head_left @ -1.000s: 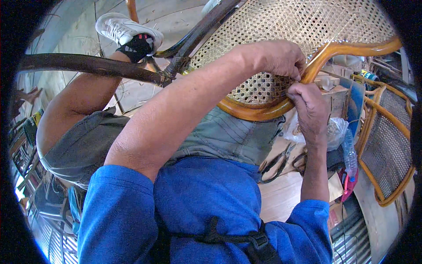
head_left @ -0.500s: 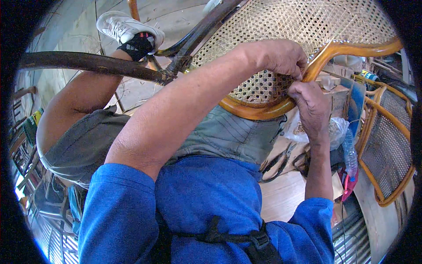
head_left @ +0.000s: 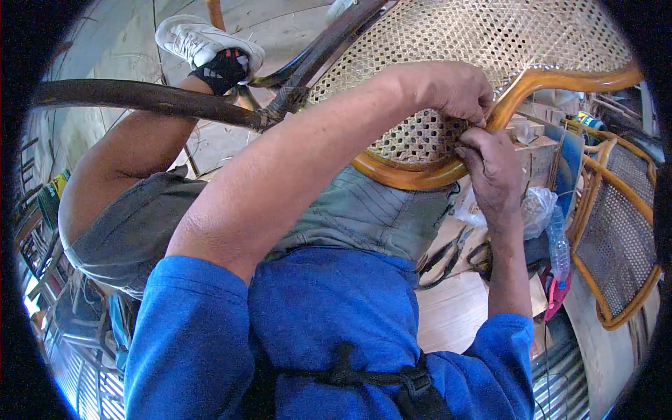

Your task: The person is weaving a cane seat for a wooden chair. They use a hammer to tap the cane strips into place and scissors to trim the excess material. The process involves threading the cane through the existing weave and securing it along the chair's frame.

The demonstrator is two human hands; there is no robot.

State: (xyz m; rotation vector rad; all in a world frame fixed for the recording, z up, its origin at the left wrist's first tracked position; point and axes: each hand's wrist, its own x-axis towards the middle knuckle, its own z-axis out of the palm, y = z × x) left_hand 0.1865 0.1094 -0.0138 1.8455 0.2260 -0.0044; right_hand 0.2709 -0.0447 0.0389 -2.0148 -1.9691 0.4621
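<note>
A pale woven cane panel (head_left: 532, 35) with open holes fills a curved, glossy orange-brown rattan frame (head_left: 413, 175) across my lap. My left hand (head_left: 458, 94) reaches over the panel, fingers bent and pressed together at the frame's inner edge. What they pinch is hidden. Just below it, my right hand (head_left: 493, 168) closes over the rattan frame, thumb on the weave side. Its fingertips nearly meet those of my left hand. A thin light strip (head_left: 516, 78) stands along the frame beyond my left hand.
Dark poles (head_left: 140, 99) bound together cross at the left, near my white shoe (head_left: 203, 43). Pliers (head_left: 455, 252) lie on a board to the right, near a plastic bag (head_left: 537, 210) and a clear bottle (head_left: 558, 241). Another rattan-framed woven panel (head_left: 616, 224) stands far right.
My right hand has shifted slightly, its thumb now lifted a little from the fingers and lower on the frame's inner side. My left hand stays almost in place.
</note>
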